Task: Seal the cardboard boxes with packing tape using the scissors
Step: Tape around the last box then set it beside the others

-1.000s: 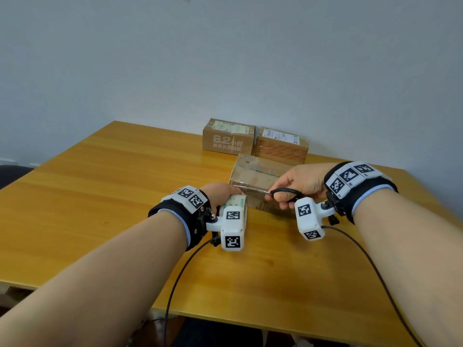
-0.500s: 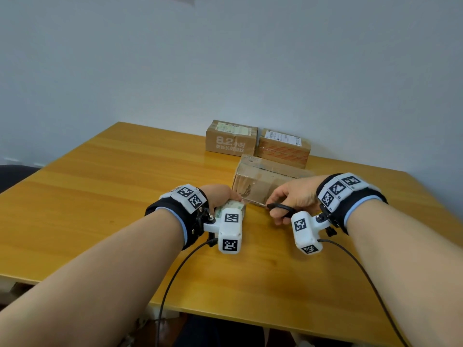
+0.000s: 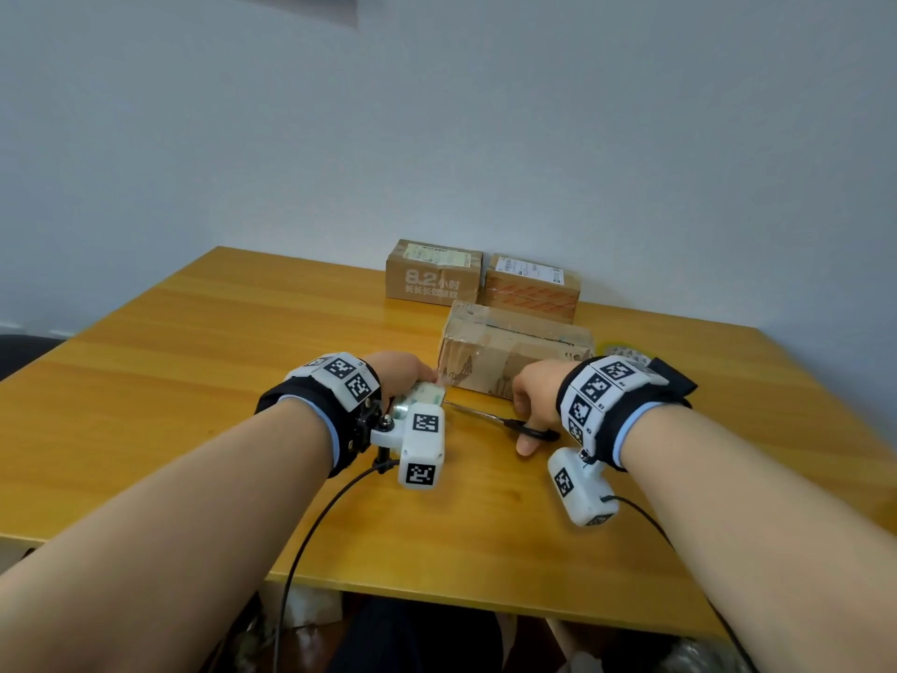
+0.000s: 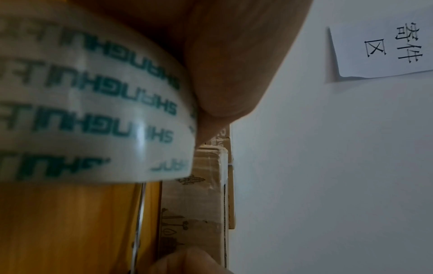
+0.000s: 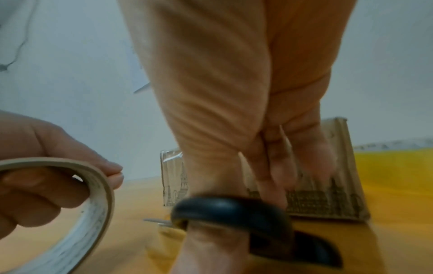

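My left hand (image 3: 406, 374) grips a roll of white packing tape (image 3: 426, 394) printed with green letters (image 4: 93, 120), low over the wooden table (image 3: 194, 361). My right hand (image 3: 531, 396) has its thumb through the black handle (image 5: 230, 208) of the scissors (image 3: 505, 423). The scissors lie about flat at the table, blades pointing left toward the roll. Just behind both hands stands a cardboard box (image 3: 514, 354) with clear tape on its near face. In the right wrist view the right fingers (image 5: 276, 166) hang down in front of that box (image 5: 332, 196).
Two more cardboard boxes (image 3: 433, 272) (image 3: 531, 293) stand side by side at the table's far edge against the wall. A paper sign (image 4: 386, 42) hangs on the wall. Wrist camera cables (image 3: 310, 536) trail off the near edge.
Both hands have come down toward the table. The scissors dropped from the height of the box top to the tabletop in front of the box.
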